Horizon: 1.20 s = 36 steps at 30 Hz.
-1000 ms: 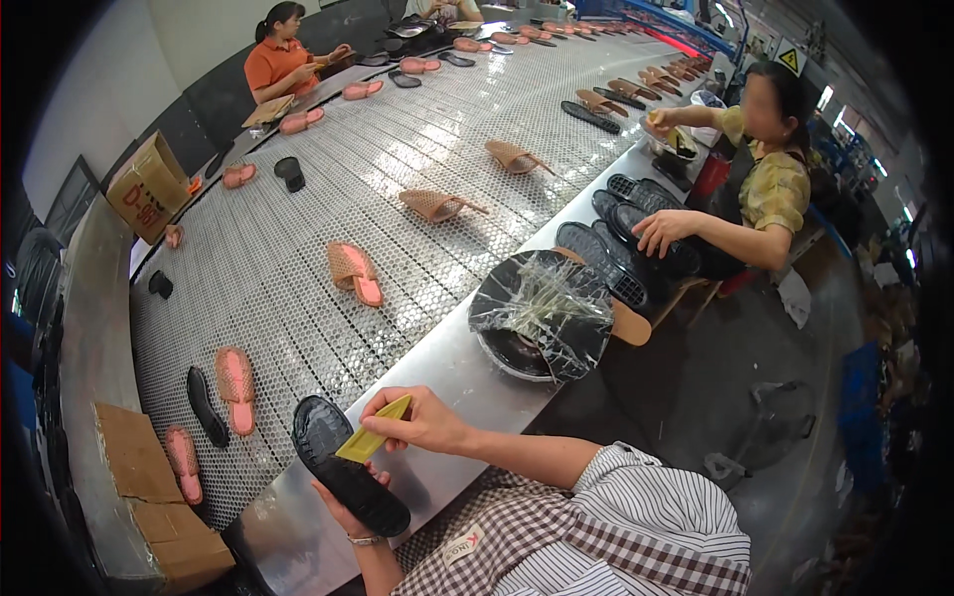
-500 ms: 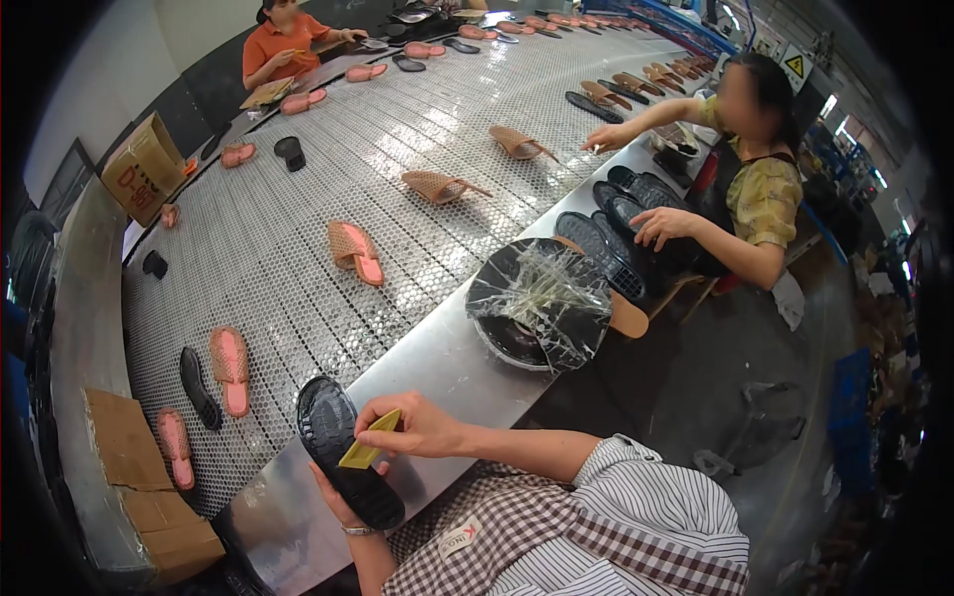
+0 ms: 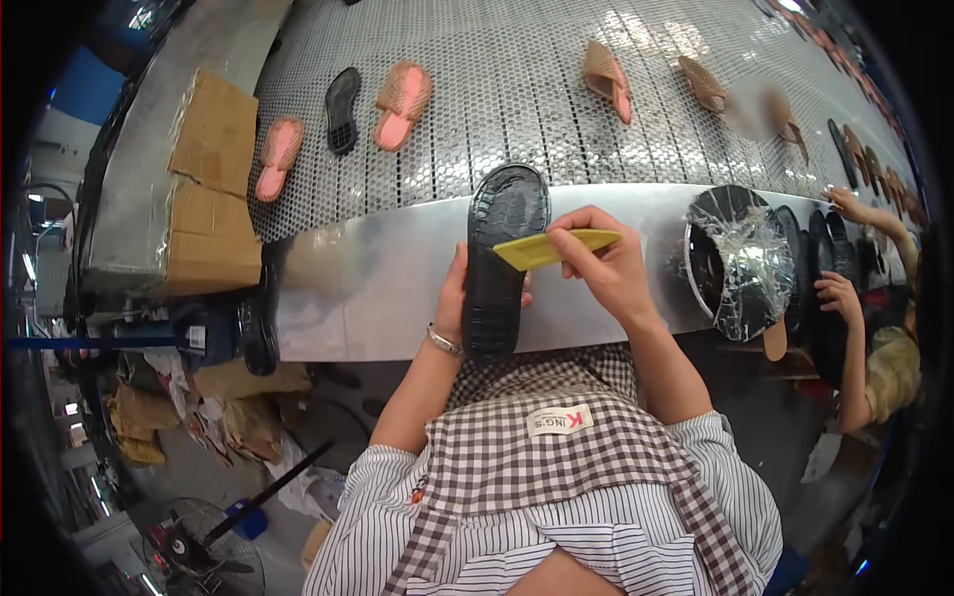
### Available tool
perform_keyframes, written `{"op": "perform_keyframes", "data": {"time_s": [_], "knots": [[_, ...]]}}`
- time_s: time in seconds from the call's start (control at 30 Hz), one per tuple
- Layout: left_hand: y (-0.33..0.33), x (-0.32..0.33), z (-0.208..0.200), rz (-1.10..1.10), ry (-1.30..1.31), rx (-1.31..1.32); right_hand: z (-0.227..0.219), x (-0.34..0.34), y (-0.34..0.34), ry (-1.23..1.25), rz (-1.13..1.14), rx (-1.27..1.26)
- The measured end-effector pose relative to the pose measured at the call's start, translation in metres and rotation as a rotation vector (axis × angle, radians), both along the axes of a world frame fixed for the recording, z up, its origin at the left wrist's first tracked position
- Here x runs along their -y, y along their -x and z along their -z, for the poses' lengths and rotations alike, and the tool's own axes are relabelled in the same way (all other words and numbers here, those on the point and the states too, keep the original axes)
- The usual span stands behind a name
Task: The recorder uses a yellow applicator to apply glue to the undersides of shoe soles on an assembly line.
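Observation:
A black shoe sole (image 3: 494, 308) stands lengthwise before me, its ridged inner side facing up. Wrapped round its lower half from beneath is my left hand (image 3: 452, 293), thumb at the left edge and fingertips showing on the right. My right hand (image 3: 608, 266) pinches a flat yellow scraper (image 3: 542, 250), whose slanted edge meets or hovers just over the middle of the sole. To the right sits a round black pot (image 3: 704, 283), partly covered by a black disc webbed with clear, stringy, glue-like film.
Beyond the metal ledge (image 3: 368, 268), a perforated conveyor (image 3: 477, 109) carries woven pink-lined slippers (image 3: 401, 109) and a black sole (image 3: 342, 114). Cardboard (image 3: 211, 189) lies at left. A co-worker's hand (image 3: 840, 296) is near more soles at right. A fan (image 3: 204, 546) stands lower left.
My view has swung left and downward, so the conveyor's far end has left the picture. My hands still hold the sole and scraper; the scraper now lies flatter across the sole.

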<state>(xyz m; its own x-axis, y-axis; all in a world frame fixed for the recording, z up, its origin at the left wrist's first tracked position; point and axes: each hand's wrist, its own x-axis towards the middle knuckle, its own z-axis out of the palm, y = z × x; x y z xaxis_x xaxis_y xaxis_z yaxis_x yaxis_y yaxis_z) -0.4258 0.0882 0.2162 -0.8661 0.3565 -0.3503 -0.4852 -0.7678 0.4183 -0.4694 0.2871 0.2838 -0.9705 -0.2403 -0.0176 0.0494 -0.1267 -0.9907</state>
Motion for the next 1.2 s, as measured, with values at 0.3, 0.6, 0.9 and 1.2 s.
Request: {"op": "perform_keyframes", "data": {"time_s": [0.3,0.6,0.9,1.2], "knots": [[-0.012,0.004,0.009,0.099,-0.080,-0.063,0.009,0.002,0.033,-0.189,0.291,-0.277],[-0.004,0.005,0.013,-0.004,-0.005,0.024,-0.011,-0.006,0.003,-0.271,0.048,-0.597],[-0.008,-0.012,-0.005,0.045,-0.034,-0.152,-0.003,-0.021,0.013,-0.373,0.208,-0.722],[0.019,0.008,0.000,-0.056,-0.115,-0.160,0.001,0.014,-0.038,-0.302,-0.043,-0.873]]}}
